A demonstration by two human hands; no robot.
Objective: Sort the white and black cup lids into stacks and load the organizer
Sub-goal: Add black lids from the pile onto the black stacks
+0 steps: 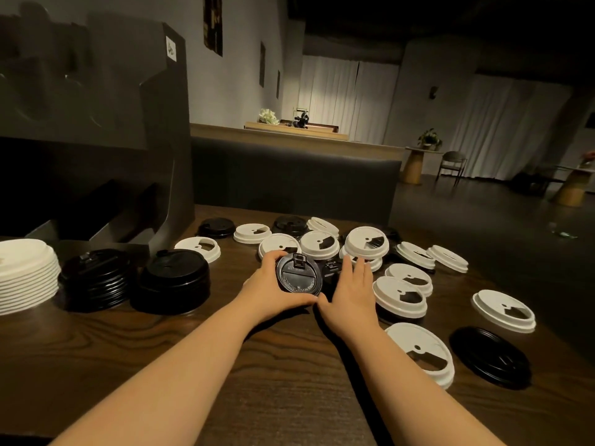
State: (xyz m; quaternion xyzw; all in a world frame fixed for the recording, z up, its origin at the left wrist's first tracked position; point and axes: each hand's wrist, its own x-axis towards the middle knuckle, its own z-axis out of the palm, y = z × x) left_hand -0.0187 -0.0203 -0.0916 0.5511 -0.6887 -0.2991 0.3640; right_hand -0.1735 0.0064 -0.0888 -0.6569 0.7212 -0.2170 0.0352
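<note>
Two bare forearms are seen reaching forward over a dark wood tabletop (199,342). Nearest on the right, a white lid (421,352) lies tilted, with a black lid (489,357) flat just beside it. Another white lid (504,310) sits farther right.

A black lid with flap (297,278) is held tilted toward the camera by the left hand (269,286); fingers are curled round its left rim, thumb under the near edge. The right hand (351,289) is laid just beside that lid with fingers straight and together, nothing gripped; fingertips are touching or nearly touching the loose lids ahead, which one cannot be told.

At left, three stacks are set in a row: a white stack (25,278) at the frame edge, a black stack (96,278) next to it, and a second black stack (174,280) touching or nearly touching the first.

Past the hands, a loose pile (347,249) of mixed white and black lids is spread across the middle and right of the tabletop, several overlapping. More single lids are scattered toward the far edge.

A dark organizer (96,130) stands at the far left of the tabletop, behind the stacks; its slots are too dark for contents to be told.

Behind the tabletop a dark bench back (296,178) is seen.
</note>
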